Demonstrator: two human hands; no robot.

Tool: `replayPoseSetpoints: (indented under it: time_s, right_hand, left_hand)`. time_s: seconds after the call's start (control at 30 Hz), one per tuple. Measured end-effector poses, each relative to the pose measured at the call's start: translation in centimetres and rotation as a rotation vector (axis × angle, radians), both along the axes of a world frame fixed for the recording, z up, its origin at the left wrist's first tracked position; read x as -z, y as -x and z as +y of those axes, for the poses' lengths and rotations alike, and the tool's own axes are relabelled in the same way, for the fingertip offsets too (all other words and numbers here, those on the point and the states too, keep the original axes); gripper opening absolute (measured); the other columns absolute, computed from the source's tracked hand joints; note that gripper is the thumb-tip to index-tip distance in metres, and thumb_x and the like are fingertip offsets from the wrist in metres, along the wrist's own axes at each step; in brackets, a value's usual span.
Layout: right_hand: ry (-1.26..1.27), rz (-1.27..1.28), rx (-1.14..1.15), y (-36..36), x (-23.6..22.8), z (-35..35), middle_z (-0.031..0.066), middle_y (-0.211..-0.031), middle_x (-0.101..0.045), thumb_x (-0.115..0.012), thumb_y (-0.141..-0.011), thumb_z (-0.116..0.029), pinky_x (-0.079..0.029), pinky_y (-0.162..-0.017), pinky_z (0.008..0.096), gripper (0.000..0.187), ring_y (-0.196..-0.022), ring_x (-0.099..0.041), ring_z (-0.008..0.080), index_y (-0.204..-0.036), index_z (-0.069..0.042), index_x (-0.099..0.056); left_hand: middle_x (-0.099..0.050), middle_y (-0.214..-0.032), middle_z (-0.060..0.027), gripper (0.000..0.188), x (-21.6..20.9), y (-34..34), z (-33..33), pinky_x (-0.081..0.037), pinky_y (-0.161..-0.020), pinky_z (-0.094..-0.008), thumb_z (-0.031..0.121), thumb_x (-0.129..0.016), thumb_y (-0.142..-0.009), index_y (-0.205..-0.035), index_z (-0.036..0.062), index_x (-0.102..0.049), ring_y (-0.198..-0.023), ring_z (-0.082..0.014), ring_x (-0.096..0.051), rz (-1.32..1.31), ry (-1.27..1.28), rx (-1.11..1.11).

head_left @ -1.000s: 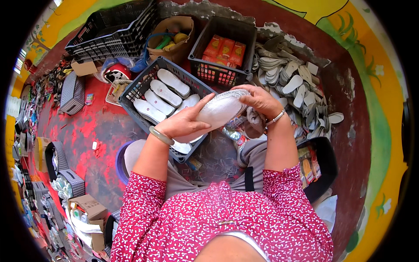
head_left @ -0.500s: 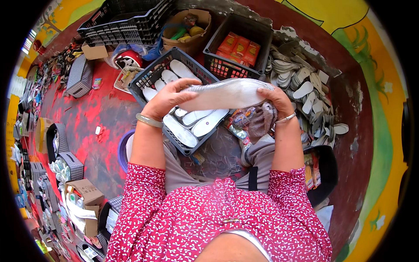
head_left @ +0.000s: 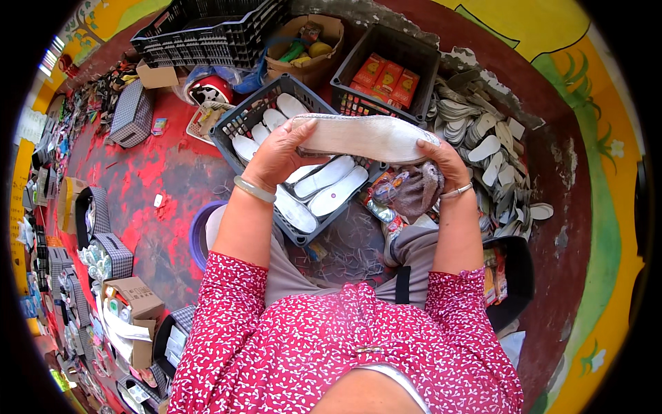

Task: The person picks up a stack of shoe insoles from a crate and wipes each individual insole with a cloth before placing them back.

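Observation:
A white shoe sole (head_left: 365, 134) is stretched level between my two hands, above the crate. My left hand (head_left: 279, 152) grips its left end, thumb on the near face. At the other end, my right hand (head_left: 447, 162) is closed on the tip with the thumb in front. Below it, a grey plastic crate (head_left: 301, 239) holds several more white soles (head_left: 338, 191). A brownish knitted cloth (head_left: 417, 190) lies just beneath my right hand, with plastic-wrapped bits beside it.
A heap of loose soles (head_left: 486, 148) lies against the wall on the right. Behind are a dark crate with orange boxes (head_left: 386, 76), a cardboard box (head_left: 331, 31) and black crates (head_left: 200, 38). A purple basin (head_left: 200, 234) stands by my left leg.
The sole has tilted a little, its edge now showing more along the lower left. My left thumb has shifted onto its face. The whole view has moved slightly.

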State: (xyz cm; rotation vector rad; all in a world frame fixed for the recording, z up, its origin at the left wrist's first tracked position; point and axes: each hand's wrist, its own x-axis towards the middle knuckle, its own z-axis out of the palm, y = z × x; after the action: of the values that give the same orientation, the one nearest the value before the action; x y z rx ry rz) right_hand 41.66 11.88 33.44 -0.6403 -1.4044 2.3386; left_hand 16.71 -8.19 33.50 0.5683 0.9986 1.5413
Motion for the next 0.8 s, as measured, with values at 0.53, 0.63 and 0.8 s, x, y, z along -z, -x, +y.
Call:
replayPoseSetpoints:
  time_s: [0.53,0.63,0.8]
  right_hand:
    - [-0.084,-0.014,0.101,1.0,1.1,-1.3,0.0095,-0.109,-0.06,-0.072,-0.079,-0.042,-0.05,-0.081,0.0284,0.074,-0.092,-0.06,0.0149,-0.129,0.004,-0.043]
    - [-0.062,0.004,0.082,1.2,1.7,-0.8,0.0102,-0.112,-0.06,-0.076,-0.077,-0.026,-0.049,-0.086,0.0294,0.071,-0.095,-0.06,0.0161,-0.131,0.005,-0.041]
    - [0.026,0.046,0.143,1.4,0.9,-1.4,0.0113,-0.113,-0.061,-0.074,-0.077,-0.008,-0.051,-0.084,0.0281,0.061,-0.095,-0.061,0.0162,-0.129,0.003,-0.045]
  left_hand:
    - [-0.059,-0.107,-0.0078,0.053,0.9,-0.8,0.7,-0.055,-0.073,-0.0295,0.03,-0.071,-0.082,-0.12,0.0051,-0.045,-0.094,-0.017,-0.061,0.159,0.129,-0.156]
    - [-0.062,-0.1,-0.0086,0.047,1.2,-0.8,1.1,-0.055,-0.07,-0.0291,0.022,-0.074,-0.08,-0.115,0.0039,-0.049,-0.086,-0.0172,-0.063,0.175,0.091,-0.234]
    - [-0.062,-0.097,-0.0098,0.041,0.9,-1.6,1.4,-0.057,-0.069,-0.0324,0.016,-0.074,-0.078,-0.11,0.0027,-0.052,-0.083,-0.0187,-0.065,0.204,0.099,-0.359]
